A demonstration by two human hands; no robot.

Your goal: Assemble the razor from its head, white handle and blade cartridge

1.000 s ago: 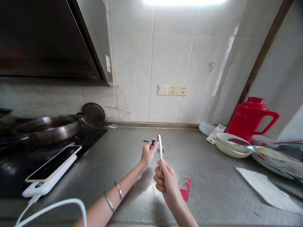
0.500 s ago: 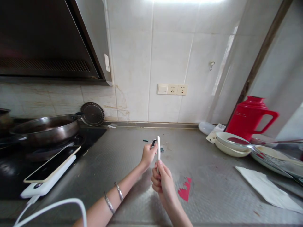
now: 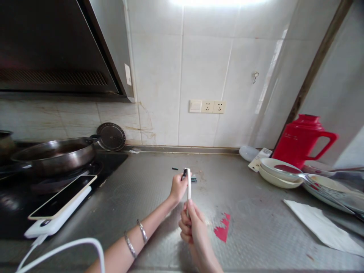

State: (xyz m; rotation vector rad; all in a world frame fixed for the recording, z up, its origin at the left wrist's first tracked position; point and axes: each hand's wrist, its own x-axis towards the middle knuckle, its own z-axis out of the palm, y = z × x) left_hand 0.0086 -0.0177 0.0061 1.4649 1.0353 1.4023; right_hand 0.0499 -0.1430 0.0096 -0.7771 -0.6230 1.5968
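My left hand (image 3: 179, 188) is closed in a pinch around a small black object (image 3: 184, 174) with a shiny, metal-looking tip. Its kind is too small to make out. Just to the right, my right hand (image 3: 195, 227) grips the lower end of a slim white bar (image 3: 189, 185), fingers wrapped and thumb along it. The bar points away from me, its far end beside the black object; whether they touch is unclear. Short dark green pieces (image 3: 193, 180) lie on the steel counter (image 3: 250, 220) beyond my hands, with another dark piece (image 3: 174, 168) farther left.
A torn red scrap (image 3: 222, 228) lies right of my right hand. Stacked bowls (image 3: 280, 178), a white napkin (image 3: 321, 223) and a red thermos jug (image 3: 300, 140) are at right. At left are a phone (image 3: 64, 197) on a power bank, a white cable (image 3: 85, 241) and a pan (image 3: 57, 153).
My right hand has drawn slightly toward me and left, and the white bar's far end has come down beside the black object. My left hand stays nearly in place.
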